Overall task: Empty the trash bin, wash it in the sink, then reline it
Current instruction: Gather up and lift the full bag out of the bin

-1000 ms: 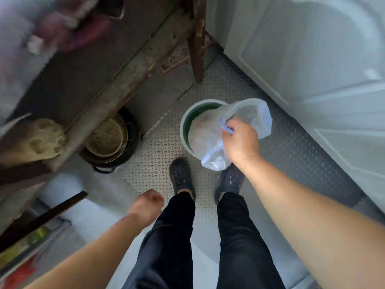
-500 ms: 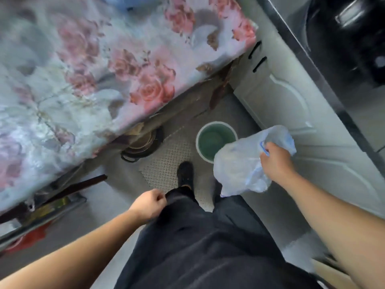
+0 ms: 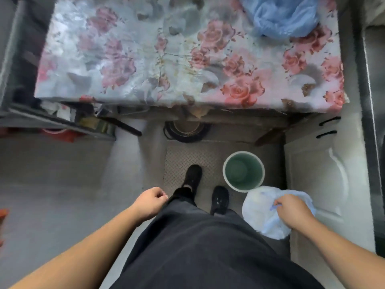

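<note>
The round trash bin [image 3: 243, 171], green inside with a white rim, stands upright on the floor just ahead of my right foot, with no bag in it. My right hand [image 3: 291, 210] grips the gathered top of a pale blue-white trash bag [image 3: 258, 211], which hangs to the near right of the bin, clear of it. My left hand [image 3: 150, 202] is loosely curled by my left thigh and holds nothing.
A table with a rose-patterned cloth [image 3: 187, 53] fills the far side; a blue plastic bag [image 3: 285, 15] lies on its right corner. A dark pot [image 3: 187, 128] sits under it. White cabinet doors [image 3: 316, 170] stand on the right, and a metal shelf [image 3: 56, 122] on the left.
The bag has come up out of the bin and moved to the near right with my right hand. My view has risen and swung to face the table; the bin stands bare.
</note>
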`<act>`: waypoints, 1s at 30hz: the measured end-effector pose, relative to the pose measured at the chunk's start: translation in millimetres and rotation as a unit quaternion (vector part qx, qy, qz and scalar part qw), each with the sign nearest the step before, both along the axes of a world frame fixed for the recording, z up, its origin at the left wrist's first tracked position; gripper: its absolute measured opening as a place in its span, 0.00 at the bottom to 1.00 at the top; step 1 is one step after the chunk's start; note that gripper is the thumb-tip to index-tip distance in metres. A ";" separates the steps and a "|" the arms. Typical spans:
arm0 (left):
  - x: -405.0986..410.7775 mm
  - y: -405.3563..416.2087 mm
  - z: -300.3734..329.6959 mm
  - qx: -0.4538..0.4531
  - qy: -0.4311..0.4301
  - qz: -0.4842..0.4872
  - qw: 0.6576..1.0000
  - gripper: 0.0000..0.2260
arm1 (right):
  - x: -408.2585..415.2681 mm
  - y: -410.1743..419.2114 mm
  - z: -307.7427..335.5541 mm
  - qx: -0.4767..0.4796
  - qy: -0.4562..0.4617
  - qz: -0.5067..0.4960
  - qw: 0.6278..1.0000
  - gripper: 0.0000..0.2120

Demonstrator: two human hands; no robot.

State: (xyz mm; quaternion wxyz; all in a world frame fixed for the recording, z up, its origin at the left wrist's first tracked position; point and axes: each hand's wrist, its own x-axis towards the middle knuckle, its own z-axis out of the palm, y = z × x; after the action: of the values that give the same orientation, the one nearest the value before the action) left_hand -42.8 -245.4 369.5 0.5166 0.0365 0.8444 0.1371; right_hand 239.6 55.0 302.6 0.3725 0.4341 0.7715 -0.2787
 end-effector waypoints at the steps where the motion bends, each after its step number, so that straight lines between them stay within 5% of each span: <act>1: 8.6 -9.6 1.4 0.001 0.003 0.018 1.000 0.05 | -7.0 0.6 2.9 -0.005 -0.013 0.024 1.000 0.13; 11: 65.6 -161.2 -11.2 0.012 -0.003 0.287 0.958 0.07 | -106.2 -54.5 39.3 0.049 -0.038 0.243 0.968 0.14; 22: 132.6 -366.8 -41.5 -0.001 -0.050 0.415 0.909 0.05 | -258.7 -212.6 46.6 0.086 -0.002 0.399 0.913 0.13; 30: 150.5 -488.7 -50.1 -0.057 -0.036 0.594 0.802 0.11 | -380.8 -344.3 46.0 0.089 0.016 0.552 0.829 0.11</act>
State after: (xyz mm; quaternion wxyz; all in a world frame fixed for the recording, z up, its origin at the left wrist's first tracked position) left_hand 107.7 -734.1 319.4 0.3654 -0.5066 0.6879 0.3697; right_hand -141.2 -289.2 348.6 0.4120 -0.0370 0.9097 0.0364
